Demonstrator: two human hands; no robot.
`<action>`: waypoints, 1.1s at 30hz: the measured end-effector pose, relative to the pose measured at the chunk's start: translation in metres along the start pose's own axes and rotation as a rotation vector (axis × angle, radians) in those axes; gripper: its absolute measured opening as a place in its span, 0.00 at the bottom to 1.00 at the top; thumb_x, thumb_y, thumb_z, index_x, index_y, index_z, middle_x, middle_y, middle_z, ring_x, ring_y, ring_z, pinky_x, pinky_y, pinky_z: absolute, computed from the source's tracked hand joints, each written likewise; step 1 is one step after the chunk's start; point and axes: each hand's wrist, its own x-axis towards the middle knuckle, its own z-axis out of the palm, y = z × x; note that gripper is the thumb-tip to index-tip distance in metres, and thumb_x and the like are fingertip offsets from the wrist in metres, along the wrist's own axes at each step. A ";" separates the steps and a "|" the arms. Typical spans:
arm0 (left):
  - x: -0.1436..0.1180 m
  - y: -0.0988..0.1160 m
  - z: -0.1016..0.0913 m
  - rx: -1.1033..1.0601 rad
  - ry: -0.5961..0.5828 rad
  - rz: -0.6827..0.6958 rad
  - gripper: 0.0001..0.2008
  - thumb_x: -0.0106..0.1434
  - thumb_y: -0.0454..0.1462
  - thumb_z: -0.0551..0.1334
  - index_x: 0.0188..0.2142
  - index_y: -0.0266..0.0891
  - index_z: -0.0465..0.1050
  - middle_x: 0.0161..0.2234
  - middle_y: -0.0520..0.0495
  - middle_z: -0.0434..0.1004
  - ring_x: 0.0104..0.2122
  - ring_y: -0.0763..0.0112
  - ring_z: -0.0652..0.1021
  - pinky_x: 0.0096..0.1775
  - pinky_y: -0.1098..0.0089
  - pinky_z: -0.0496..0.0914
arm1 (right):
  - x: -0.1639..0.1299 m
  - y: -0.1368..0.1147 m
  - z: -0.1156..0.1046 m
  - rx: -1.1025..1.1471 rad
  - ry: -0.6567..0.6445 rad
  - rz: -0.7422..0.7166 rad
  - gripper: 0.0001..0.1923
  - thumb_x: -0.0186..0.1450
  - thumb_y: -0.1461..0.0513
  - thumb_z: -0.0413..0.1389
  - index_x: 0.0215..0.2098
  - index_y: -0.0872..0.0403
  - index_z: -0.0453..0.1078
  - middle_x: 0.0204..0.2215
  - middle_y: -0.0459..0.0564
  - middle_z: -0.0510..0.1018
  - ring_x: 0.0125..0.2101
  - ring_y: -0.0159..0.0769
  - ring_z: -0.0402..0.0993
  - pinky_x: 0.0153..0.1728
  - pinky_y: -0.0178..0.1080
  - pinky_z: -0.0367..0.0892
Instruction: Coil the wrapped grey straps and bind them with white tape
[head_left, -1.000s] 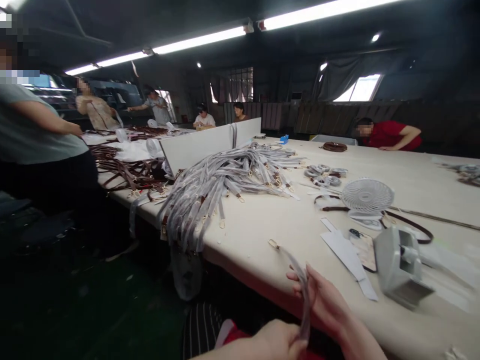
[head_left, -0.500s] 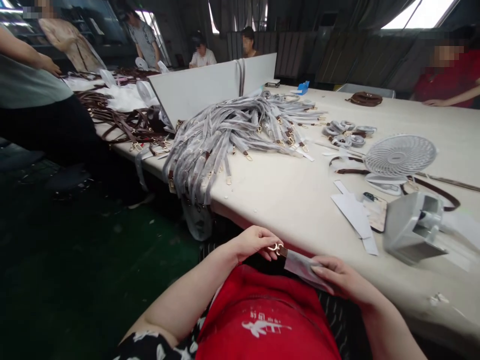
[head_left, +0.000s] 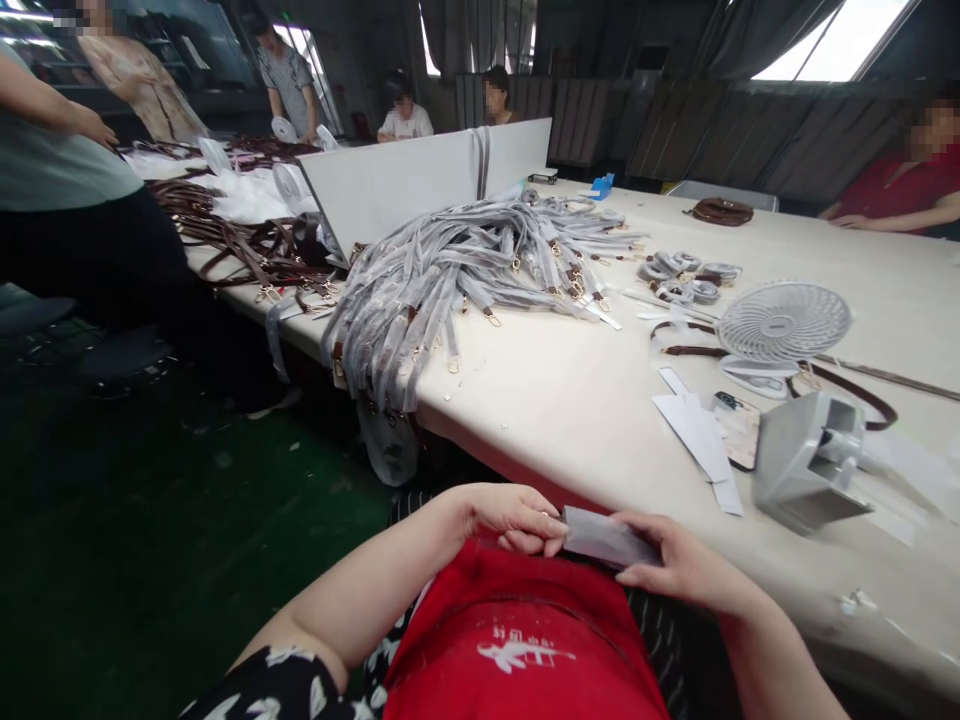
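Observation:
My left hand [head_left: 526,520] is closed around the hardware end of a strap; the clasp is mostly hidden under its fingers. From there the strap [head_left: 604,538], wrapped in translucent greyish film, runs across to my right hand [head_left: 671,562]. That hand grips its wrapped part between thumb and fingers. Both hands are just above my red apron [head_left: 517,625], close to the table's front edge. On the table ahead lies a large heap of film-wrapped straps [head_left: 450,255] with gold clasps, some hanging over the edge.
A white upright panel [head_left: 420,175] stands behind the heap. Unwrapped brown straps [head_left: 247,240] lie at left. To the right are coiled wrapped straps [head_left: 686,275], a white fan [head_left: 784,320], a phone [head_left: 739,428], white paper strips [head_left: 694,435] and a grey plastic device [head_left: 806,460]. Several people stand or sit around.
My left hand has closed over the gold clasp, which showed before. My right thumb has shifted to the near side of the wrapped strap. The view has shifted slightly.

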 end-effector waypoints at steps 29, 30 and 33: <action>0.034 0.044 0.021 -0.414 0.810 0.773 0.13 0.68 0.40 0.59 0.45 0.30 0.72 0.41 0.36 0.81 0.38 0.65 0.82 0.45 0.65 0.73 | 0.047 -0.042 0.072 0.303 0.024 -0.116 0.26 0.69 0.43 0.50 0.35 0.56 0.75 0.19 0.45 0.72 0.20 0.29 0.63 0.22 0.32 0.58; 0.035 0.043 0.020 -0.345 0.831 0.784 0.13 0.68 0.40 0.59 0.46 0.31 0.72 0.42 0.36 0.81 0.41 0.63 0.81 0.47 0.64 0.72 | 0.048 -0.042 0.071 0.319 0.033 -0.115 0.26 0.69 0.43 0.50 0.36 0.56 0.75 0.18 0.45 0.72 0.19 0.29 0.63 0.21 0.31 0.58; 0.040 0.031 0.022 0.093 0.880 0.740 0.15 0.67 0.40 0.59 0.50 0.35 0.72 0.44 0.40 0.81 0.47 0.60 0.79 0.54 0.60 0.68 | 0.046 -0.045 0.062 0.449 0.040 -0.080 0.23 0.66 0.45 0.56 0.35 0.56 0.73 0.16 0.43 0.72 0.14 0.26 0.59 0.16 0.30 0.55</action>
